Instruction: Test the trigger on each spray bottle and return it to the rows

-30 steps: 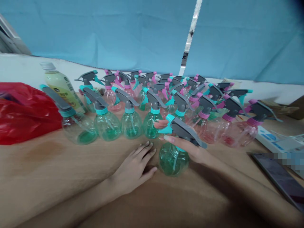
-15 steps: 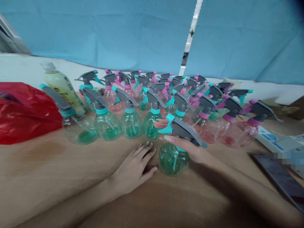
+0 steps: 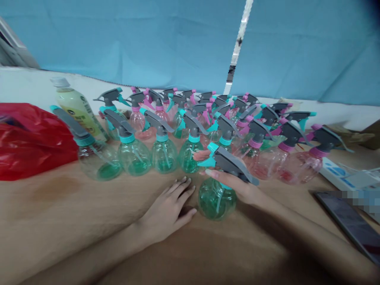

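Observation:
My right hand (image 3: pixel 237 186) is closed around the neck of a green spray bottle (image 3: pixel 216 202), just under its grey and turquoise trigger head (image 3: pixel 230 161). The bottle is round and see-through, with a dip tube visible inside. Some fingers of that hand are hidden behind the bottle's neck. To the left of it, my left hand (image 3: pixel 166 211) lies flat on the wooden table (image 3: pixel 124 213), fingers stretched out, holding nothing. Its thumb points toward the held bottle without touching it. Just beyond stands another green spray bottle (image 3: pixel 165 156) in a row of similar ones.
Several green and pink spray bottles (image 3: pixel 301 166) fill the back of the table. At left are a red plastic bag (image 3: pixel 35 142) and a pale yellow bottle (image 3: pixel 78 111) with a white cap. A dark phone-like slab (image 3: pixel 347 221) lies at right. A blue cloth (image 3: pixel 166 43) hangs behind.

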`<action>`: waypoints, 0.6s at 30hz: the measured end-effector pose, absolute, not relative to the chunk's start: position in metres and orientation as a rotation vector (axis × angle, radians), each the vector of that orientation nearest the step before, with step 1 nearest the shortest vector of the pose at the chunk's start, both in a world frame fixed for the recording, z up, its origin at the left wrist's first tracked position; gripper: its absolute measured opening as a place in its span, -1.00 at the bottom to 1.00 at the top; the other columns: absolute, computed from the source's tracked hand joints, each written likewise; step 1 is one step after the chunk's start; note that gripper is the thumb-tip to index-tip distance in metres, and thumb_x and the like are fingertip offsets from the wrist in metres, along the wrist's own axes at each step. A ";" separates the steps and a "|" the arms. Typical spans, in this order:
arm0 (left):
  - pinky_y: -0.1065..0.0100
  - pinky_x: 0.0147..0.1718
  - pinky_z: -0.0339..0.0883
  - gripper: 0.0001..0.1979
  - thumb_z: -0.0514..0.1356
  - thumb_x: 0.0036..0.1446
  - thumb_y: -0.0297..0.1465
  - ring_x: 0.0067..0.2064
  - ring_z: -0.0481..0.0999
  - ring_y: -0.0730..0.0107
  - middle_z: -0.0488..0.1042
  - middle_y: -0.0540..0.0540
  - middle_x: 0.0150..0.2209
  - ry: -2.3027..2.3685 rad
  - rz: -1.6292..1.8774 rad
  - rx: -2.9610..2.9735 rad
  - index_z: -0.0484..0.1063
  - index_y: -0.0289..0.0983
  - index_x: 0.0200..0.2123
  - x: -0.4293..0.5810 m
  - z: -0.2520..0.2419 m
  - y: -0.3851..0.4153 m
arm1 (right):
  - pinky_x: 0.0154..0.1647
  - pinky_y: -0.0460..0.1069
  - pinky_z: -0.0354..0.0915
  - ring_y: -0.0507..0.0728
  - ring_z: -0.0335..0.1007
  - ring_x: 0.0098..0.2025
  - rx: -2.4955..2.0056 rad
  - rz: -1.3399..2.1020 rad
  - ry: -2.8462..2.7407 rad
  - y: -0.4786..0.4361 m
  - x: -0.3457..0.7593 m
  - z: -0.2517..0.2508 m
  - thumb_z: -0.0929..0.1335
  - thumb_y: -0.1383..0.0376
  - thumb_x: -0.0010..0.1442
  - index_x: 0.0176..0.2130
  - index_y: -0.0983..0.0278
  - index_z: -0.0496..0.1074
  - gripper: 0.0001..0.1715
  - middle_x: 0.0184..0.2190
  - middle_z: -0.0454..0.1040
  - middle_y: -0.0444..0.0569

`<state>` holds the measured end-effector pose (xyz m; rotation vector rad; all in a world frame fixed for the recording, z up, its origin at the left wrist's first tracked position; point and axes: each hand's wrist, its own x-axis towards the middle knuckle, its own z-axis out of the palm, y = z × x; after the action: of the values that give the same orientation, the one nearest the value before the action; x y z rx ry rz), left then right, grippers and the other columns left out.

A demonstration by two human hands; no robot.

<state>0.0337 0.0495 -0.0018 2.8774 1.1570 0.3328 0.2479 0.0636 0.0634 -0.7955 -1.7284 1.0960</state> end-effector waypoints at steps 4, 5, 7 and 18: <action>0.11 0.21 0.03 -0.46 0.04 0.30 -0.17 0.29 0.10 0.13 0.17 -0.26 0.26 1.162 0.333 2.881 0.17 -0.39 0.21 0.033 -0.002 0.050 | -0.18 0.02 0.31 0.03 0.28 -0.40 -0.795 1.109 -1.715 0.064 0.249 0.061 0.36 0.16 0.18 -0.04 0.10 0.41 -0.68 -0.28 0.43 -0.11; 0.12 0.21 0.04 -0.46 0.04 0.30 -0.17 0.29 0.10 0.13 0.17 -0.25 0.26 1.165 0.333 2.883 0.17 -0.38 0.22 0.033 -0.002 0.050 | -0.19 0.02 0.31 0.03 0.28 -0.39 -0.791 1.107 -1.714 0.064 0.250 0.060 0.36 0.15 0.18 -0.06 0.10 0.41 -0.70 -0.24 0.43 -0.10; 0.12 0.21 0.03 -0.46 0.04 0.30 -0.16 0.29 0.10 0.14 0.17 -0.24 0.26 1.168 0.341 2.885 0.17 -0.38 0.21 0.033 -0.002 0.051 | -0.20 0.02 0.31 0.03 0.26 -0.39 -0.797 1.107 -1.724 0.065 0.250 0.058 0.35 0.14 0.19 -0.09 0.11 0.41 -0.73 -0.28 0.41 -0.10; 0.12 0.20 0.04 -0.47 0.03 0.30 -0.16 0.28 0.11 0.13 0.19 -0.23 0.26 1.173 0.332 2.858 0.18 -0.35 0.22 0.033 -0.002 0.050 | -0.23 0.00 0.24 0.04 0.23 -0.41 -0.795 0.909 -1.811 0.069 0.249 0.062 0.31 0.13 0.23 -0.27 0.16 0.41 -0.83 -0.47 0.29 -0.17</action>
<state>0.0333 0.0500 -0.0023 2.8580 1.1728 0.3325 0.2488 0.0694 0.0616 -0.7954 -1.8110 0.9088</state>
